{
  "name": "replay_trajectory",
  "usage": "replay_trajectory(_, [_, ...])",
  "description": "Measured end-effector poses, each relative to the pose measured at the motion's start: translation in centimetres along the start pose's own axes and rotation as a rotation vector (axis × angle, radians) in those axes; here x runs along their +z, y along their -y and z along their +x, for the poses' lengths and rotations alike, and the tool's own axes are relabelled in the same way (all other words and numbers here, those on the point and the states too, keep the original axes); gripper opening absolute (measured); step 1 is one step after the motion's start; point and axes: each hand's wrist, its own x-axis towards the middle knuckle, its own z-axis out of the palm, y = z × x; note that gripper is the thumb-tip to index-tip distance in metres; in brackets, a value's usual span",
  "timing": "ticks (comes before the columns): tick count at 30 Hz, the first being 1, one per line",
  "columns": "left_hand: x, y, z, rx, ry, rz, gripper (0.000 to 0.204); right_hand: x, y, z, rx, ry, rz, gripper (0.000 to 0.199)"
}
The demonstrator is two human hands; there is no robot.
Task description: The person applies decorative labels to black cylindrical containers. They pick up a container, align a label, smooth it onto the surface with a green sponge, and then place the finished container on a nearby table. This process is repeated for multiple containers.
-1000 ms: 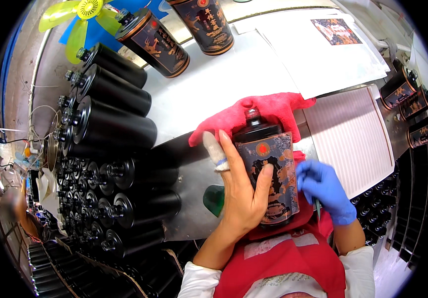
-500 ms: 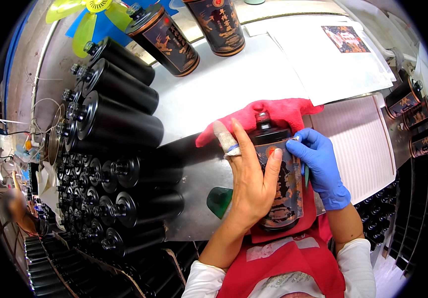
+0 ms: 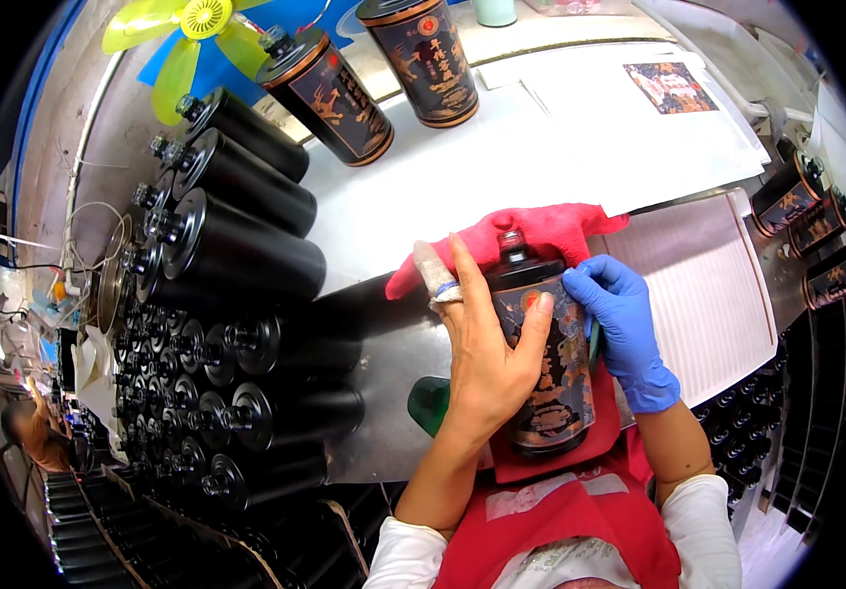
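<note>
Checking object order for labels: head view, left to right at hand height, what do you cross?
Stacked plain black bottles → left hand → labelled dark bottle → blue-gloved right hand → white ribbed panel → small labelled bottles.

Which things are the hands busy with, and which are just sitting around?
Busy with:
left hand
right hand, in a blue glove
dark labelled bottle, held by both hands
red cloth under it

Sitting around:
plain black bottles stacked on the left
two labelled bottles standing behind
yellow fan
white ribbed mat
</note>
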Motion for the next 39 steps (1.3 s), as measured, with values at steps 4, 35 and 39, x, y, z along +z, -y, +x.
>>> replay_trajectory(4, [0.6, 0.3, 0.3, 0.015, -0.071, 0.131, 0.077, -0.5, -0.5, 1.0, 0.015, -0.019, -0.044, 0.015])
replay_trajectory(35, [0.2, 3.9, -6.4, 0.022, 0.212, -0.435, 0.077, -4.9, -0.9, -4.7, 0.264, 0.381, -0.415, 0.058])
replay_trajectory(39, [-0.3, 3.6, -6.9, -0.017, 0.248, -0.575, 0.08, -5.0, 0.2, -5.5, 0.237, 0.338, -0.402, 0.059])
